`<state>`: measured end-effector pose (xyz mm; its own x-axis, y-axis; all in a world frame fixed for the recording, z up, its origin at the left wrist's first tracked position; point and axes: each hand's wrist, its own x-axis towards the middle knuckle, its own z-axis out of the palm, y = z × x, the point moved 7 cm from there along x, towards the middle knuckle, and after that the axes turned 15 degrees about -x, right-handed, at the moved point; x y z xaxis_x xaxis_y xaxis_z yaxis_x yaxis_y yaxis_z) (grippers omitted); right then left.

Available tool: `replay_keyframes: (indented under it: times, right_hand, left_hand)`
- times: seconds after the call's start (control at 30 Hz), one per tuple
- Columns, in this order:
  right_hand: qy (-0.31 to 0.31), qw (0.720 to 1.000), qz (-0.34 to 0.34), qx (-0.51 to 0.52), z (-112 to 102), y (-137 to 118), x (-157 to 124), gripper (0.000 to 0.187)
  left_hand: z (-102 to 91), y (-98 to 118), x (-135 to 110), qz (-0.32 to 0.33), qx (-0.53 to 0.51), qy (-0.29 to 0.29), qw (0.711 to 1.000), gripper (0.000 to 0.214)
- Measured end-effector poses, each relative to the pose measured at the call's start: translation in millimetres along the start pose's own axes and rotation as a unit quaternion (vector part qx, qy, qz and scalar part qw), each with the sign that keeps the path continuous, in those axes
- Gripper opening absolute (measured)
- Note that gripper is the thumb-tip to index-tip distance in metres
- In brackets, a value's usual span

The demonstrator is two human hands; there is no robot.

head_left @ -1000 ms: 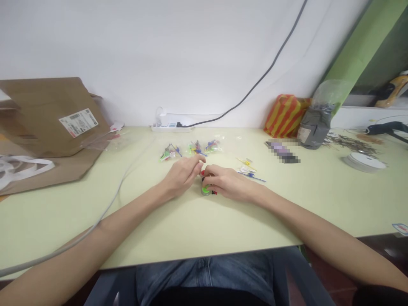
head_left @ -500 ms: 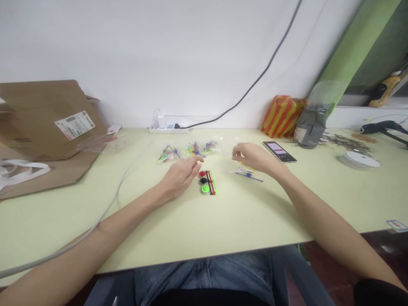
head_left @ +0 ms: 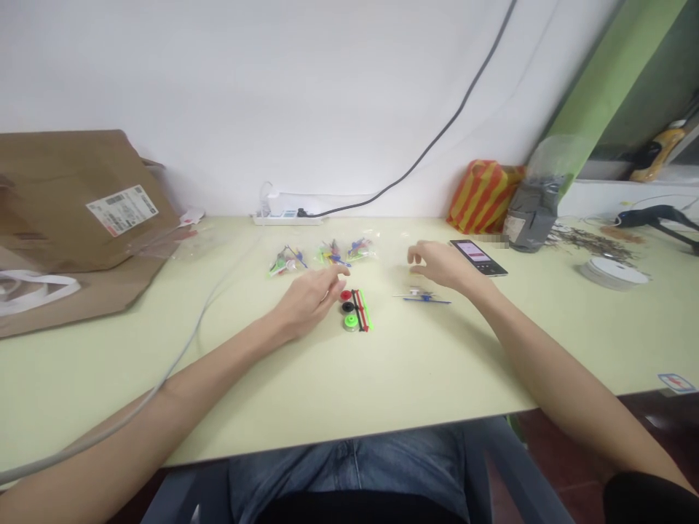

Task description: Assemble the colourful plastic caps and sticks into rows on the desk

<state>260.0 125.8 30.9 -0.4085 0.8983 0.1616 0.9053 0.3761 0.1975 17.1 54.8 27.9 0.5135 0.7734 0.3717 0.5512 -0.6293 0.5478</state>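
Note:
My left hand point(head_left: 309, 300) rests low on the table with its fingers pointing toward a red plastic disc point(head_left: 345, 295), a little apart from it and holding nothing. Below that disc lie a black disc point(head_left: 348, 307) and a green disc point(head_left: 352, 323), beside several thin black, red and green strips point(head_left: 362, 309). My right hand point(head_left: 441, 266) is empty, its fingers loosely curled just above and behind a small blue-and-white stick assembly point(head_left: 423, 298). Several small clear bags of colourful parts point(head_left: 334, 255) lie beyond my left hand.
A smartphone point(head_left: 479, 257) lies beyond my right hand. A grey cable point(head_left: 202, 313) crosses the table's left side, near a cardboard package point(head_left: 81, 196). A power strip point(head_left: 287, 218), striped bag point(head_left: 483, 196), grey pouch point(head_left: 532, 215) and white tape roll point(head_left: 614, 274) stand along the back.
My right hand has moved from over the discs to the right, uncovering the discs and strips. It now sits beyond the blue stick. My left hand has barely moved.

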Motion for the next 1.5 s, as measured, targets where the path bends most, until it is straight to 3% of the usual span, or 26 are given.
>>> replay_keyframes:
  times: [0.13,0.23,0.37,0.53,0.73,0.93,1.07,1.13,1.23,1.3,1.43,1.5]
  right_hand:
    - [-0.082,0.997,-0.005,0.005,17,4,0,0.013]
    - [-0.061,0.998,-0.013,0.002,14,2,0,0.020]
    - [-0.019,0.998,0.025,-0.047,11,17,-1,0.029]
    - [-0.072,0.990,0.081,-0.094,29,36,-1,0.034]
    - [-0.024,0.986,0.124,-0.113,15,57,-1,0.036]
    - [-0.079,0.979,0.156,-0.104,29,75,-5,0.033]
    - [-0.058,0.978,0.169,-0.104,28,76,-3,0.032]
    - [-0.008,0.976,0.194,-0.104,16,75,-2,0.031]
    - [0.128,0.968,0.205,-0.059,-13,56,-4,0.023]
    - [0.200,0.968,0.150,0.008,-29,25,-7,0.022]
    - [0.232,0.968,-0.002,0.096,-44,-48,-13,0.028]
    - [0.225,0.969,-0.033,0.091,-46,-66,-15,0.031]
  left_hand:
    - [2.6,0,0,-0.010,-0.001,-0.019,1.000,0.036]
    - [3.3,0,0,-0.010,0.000,-0.023,1.000,0.035]
    - [4.7,-2,0,-0.004,0.003,-0.028,1.000,0.034]
    - [6.2,-5,0,-0.011,0.012,-0.031,0.999,0.033]
    - [6.3,-3,0,-0.005,0.016,-0.031,0.999,0.032]
    - [5.4,-4,-1,-0.010,0.017,-0.027,0.999,0.033]
    - [5.9,-4,-1,-0.012,0.014,-0.034,0.999,0.034]
    - [5.9,-2,-1,-0.009,0.014,-0.033,0.999,0.033]
    - [5.2,1,-1,0.001,0.015,-0.025,1.000,0.032]
    - [4.8,3,-1,0.010,0.005,-0.018,1.000,0.030]
    - [3.9,6,-1,0.030,-0.014,-0.006,0.999,0.028]
    - [3.4,8,-1,0.039,-0.010,0.001,0.999,0.028]
